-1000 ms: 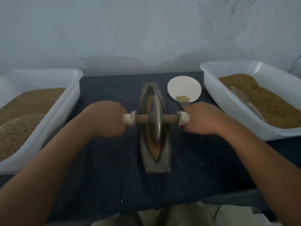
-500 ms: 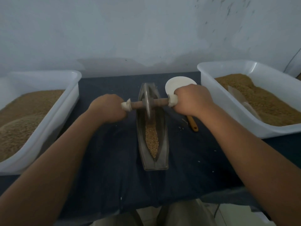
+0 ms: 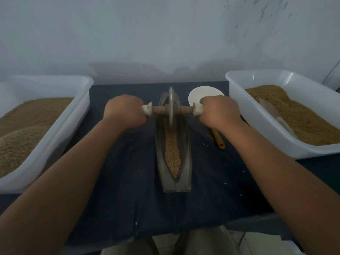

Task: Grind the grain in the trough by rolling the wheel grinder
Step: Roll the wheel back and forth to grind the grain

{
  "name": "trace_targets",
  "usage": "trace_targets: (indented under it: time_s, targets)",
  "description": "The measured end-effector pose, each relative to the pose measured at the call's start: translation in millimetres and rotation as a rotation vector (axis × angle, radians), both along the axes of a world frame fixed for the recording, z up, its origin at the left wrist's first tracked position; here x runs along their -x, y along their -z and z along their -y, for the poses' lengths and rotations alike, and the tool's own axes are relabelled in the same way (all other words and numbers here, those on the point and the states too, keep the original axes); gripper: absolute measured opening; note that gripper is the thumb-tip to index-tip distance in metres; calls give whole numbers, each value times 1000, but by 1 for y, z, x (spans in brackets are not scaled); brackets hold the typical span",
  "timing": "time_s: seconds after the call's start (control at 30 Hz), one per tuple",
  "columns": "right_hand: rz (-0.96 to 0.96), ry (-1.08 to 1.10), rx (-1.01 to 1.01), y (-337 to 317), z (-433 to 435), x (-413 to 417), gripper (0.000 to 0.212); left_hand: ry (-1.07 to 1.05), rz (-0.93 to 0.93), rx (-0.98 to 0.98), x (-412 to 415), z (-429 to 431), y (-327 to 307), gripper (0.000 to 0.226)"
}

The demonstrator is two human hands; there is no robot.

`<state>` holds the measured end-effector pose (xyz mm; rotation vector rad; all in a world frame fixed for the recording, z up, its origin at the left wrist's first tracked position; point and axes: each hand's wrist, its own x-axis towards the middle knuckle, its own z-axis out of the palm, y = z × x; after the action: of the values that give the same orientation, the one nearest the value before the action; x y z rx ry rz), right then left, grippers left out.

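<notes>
Head cam: left hand and right hand are both gripping the wheel grinder, fingers curled tight round its pale axle ends. Disc is standing upright at the far end of the trough, which is sitting lengthwise on the dark cloth between the left tub and right tub. Grain is lying in the trough's near half. White dish is sitting just behind the right hand; orange tool handle is showing beside that wrist.
</notes>
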<state>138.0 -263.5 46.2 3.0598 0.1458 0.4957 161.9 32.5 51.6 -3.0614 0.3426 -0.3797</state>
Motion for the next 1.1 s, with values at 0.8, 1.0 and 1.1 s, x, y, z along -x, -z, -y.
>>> trace_targets:
  time_s: [0.8,1.0,1.1]
  targets:
    - [-136,-31,-7,-5,5,19,26,109,-239,17,23,-6,-4,27]
    - [-576,-156,-144,-19,19,75,45,240,-250,0,68,-30,4,47]
    - [-372,-111,-63,-12,12,52,36,160,-254,51,46,-22,8,42]
